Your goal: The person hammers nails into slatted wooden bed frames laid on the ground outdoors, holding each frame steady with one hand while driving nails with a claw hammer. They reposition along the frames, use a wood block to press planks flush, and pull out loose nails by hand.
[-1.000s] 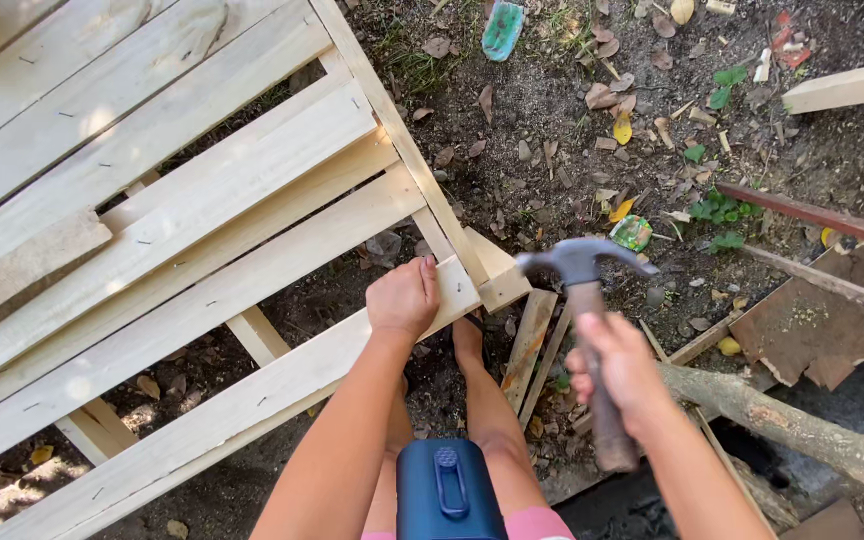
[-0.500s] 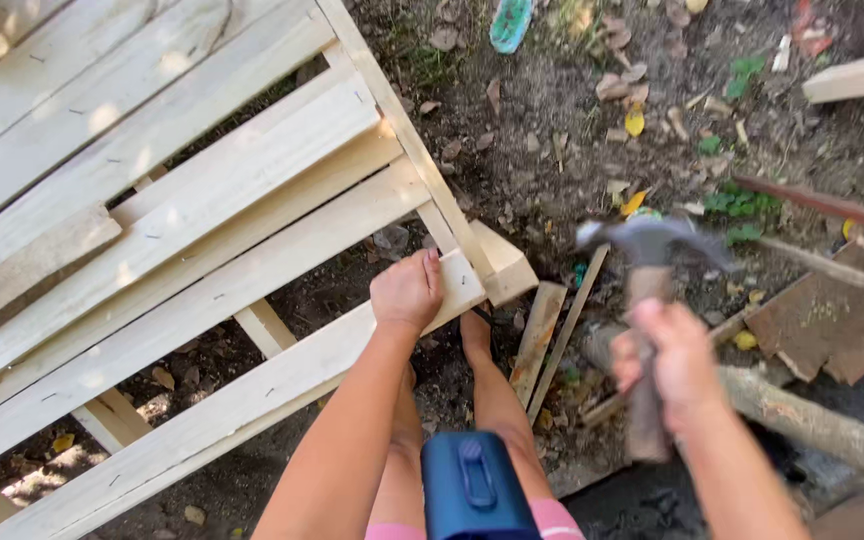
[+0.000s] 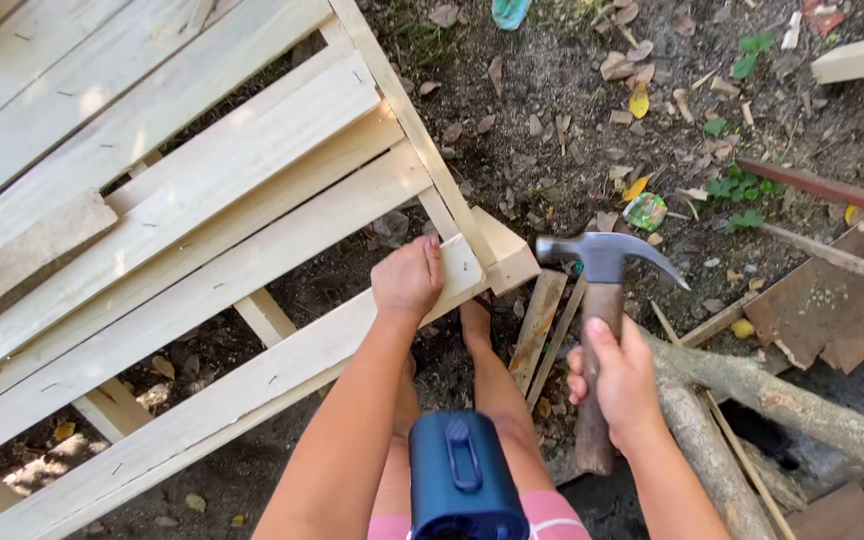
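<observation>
Left hand curled over corner of pale wooden pallet on dirt; right hand gripping claw hammer, raised just beside it.

Bare dirt ground with scattered dry leaves. Teal object at the top edge, partly cut off. Pale plank end at the top right. Rusty metal bar running diagonally at right. Brown flat sheet beside it. Thick branch at lower right. Dark blue device at the bottom edge.
</observation>
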